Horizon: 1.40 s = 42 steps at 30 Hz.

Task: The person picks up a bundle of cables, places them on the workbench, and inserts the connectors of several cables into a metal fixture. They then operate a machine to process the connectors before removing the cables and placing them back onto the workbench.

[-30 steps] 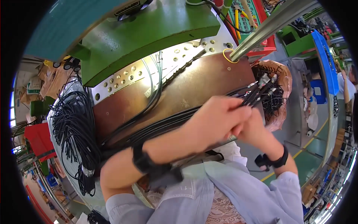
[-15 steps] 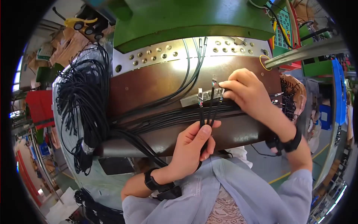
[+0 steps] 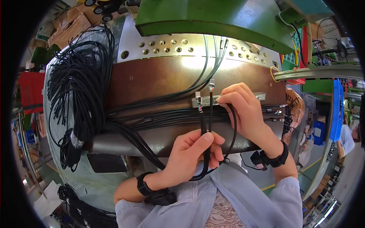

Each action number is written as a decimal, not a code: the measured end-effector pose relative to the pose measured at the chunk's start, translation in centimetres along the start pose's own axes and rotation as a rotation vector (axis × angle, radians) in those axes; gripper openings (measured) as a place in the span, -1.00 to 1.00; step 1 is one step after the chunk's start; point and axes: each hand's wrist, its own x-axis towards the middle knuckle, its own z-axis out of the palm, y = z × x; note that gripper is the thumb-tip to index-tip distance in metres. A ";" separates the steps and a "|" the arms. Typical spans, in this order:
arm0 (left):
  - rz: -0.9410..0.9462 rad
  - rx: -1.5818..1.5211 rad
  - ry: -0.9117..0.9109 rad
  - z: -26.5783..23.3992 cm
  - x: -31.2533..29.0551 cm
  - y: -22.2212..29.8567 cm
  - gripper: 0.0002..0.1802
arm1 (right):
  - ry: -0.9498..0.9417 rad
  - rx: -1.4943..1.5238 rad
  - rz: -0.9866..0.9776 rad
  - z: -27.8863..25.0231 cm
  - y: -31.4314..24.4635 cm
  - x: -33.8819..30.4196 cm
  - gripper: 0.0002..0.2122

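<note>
1) Two black connector-ended cables [image 3: 210, 114] stand clasped in the left hand [image 3: 193, 151], by the near edge of the brown bench [image 3: 156, 74]
2) Right hand [image 3: 242, 110] pinches a third black cable [image 3: 235, 129] over the metal bar [image 3: 260, 96]
3) Cable bundle [image 3: 81, 83] lies left

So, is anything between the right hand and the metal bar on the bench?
Nothing visible: the right hand, pinching a black cable, is at the metal bar. Two other cables, gripped in the left hand, cross the bar just left of that pinch.
</note>
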 end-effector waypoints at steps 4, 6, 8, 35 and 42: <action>-0.027 -0.005 -0.003 -0.2 0.1 0.2 -0.68 | -0.068 -0.110 0.021 -0.2 -0.9 0.5 -0.79; -0.037 -0.001 -0.004 0.0 0.2 0.2 -0.68 | -0.097 -0.165 0.032 -0.5 -1.1 0.6 -0.80; -0.048 0.010 -0.006 0.2 0.3 0.2 -0.68 | -0.135 -0.156 -0.007 -0.7 -0.8 0.9 -0.81; 0.089 0.272 0.113 3.2 0.4 1.5 -0.64 | 0.102 -0.208 0.009 -2.1 -0.1 0.1 -0.78; -0.031 0.119 0.053 2.6 0.7 2.1 -0.65 | 0.040 -0.054 0.135 -1.1 0.4 -1.6 -0.84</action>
